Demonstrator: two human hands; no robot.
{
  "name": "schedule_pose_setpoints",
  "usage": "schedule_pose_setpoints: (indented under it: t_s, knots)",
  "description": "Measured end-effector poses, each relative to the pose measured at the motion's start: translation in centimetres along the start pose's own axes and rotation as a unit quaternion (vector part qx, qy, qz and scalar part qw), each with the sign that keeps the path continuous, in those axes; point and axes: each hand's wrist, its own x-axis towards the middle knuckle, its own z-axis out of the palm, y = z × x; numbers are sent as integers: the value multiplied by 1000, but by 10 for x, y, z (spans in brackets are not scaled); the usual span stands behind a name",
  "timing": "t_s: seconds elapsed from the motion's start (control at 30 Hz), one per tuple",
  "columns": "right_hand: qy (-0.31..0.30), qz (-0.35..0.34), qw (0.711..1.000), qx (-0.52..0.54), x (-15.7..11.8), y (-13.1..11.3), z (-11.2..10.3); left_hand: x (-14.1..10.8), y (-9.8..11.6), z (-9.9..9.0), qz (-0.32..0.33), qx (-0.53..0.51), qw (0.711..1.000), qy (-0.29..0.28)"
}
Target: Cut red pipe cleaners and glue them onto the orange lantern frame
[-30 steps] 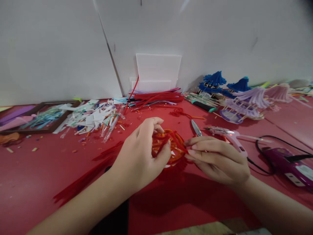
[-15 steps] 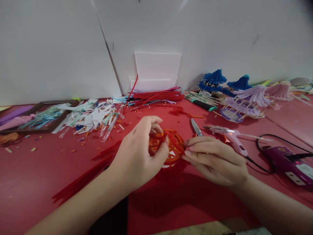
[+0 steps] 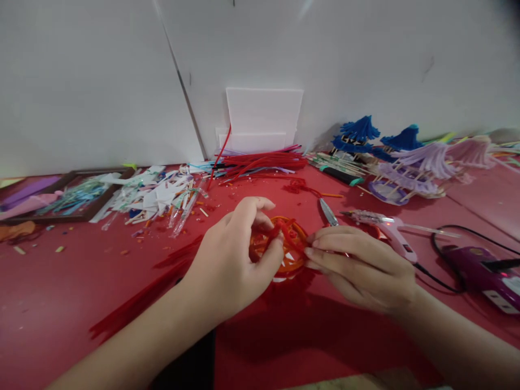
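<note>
Between my hands is a round orange and red piece (image 3: 291, 264) that seems bent from fuzzy pipe cleaners, with white bits showing through its openings. My left hand (image 3: 239, 249) curls round its left side, thumb and fingers closed on a red pipe cleaner (image 3: 289, 238) above the orange ring. At the right rim, my right hand (image 3: 361, 265) pinches the end of a red pipe cleaner; its fingertips are pressed together. Part of the round piece is hidden behind my left fingers. Just beyond my right hand lie pliers (image 3: 328, 212) with their jaws pointing away.
A pink glue gun (image 3: 400, 238) and a purple power strip (image 3: 479, 276) with a black cord lie right. Blue and lilac carousel-like models (image 3: 426, 162) stand behind them. Red pipe cleaners (image 3: 264, 162) are bundled at the back; white scraps (image 3: 158, 192) and a brown frame (image 3: 95, 208) lie left.
Both hands keep their hold on the round piece with only slight finger shifts. The whole view has moved a little, so things appear slightly lower and further right.
</note>
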Motion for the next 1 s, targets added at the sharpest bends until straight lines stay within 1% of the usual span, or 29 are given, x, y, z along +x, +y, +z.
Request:
schedule_pose_setpoints:
  t_s: [0.13,0.23,0.4,0.53,0.67,0.87,1.0]
  knots:
    - [-4,49,999,16,4,-3,-3,1,0,1,6,0,1000,5]
    - [7,63,997,43,8,-4,-5,1,0,1,4,-2,1000,5]
    - [8,47,996,77,8,-5,-4,-1,2,-2,3,2,1000,-5]
    - [-7,27,999,47,4,-6,-4,0,2,-2,6,10,1000,-5]
    - [-12,32,999,22,0,-8,-5,0,2,-2,13,18,1000,-9]
    - [-40,30,997,61,5,-4,-6,-2,2,-3,21,28,999,-9]
    - [-44,30,996,69,6,-2,-6,-2,1,-3,23,29,999,-9]
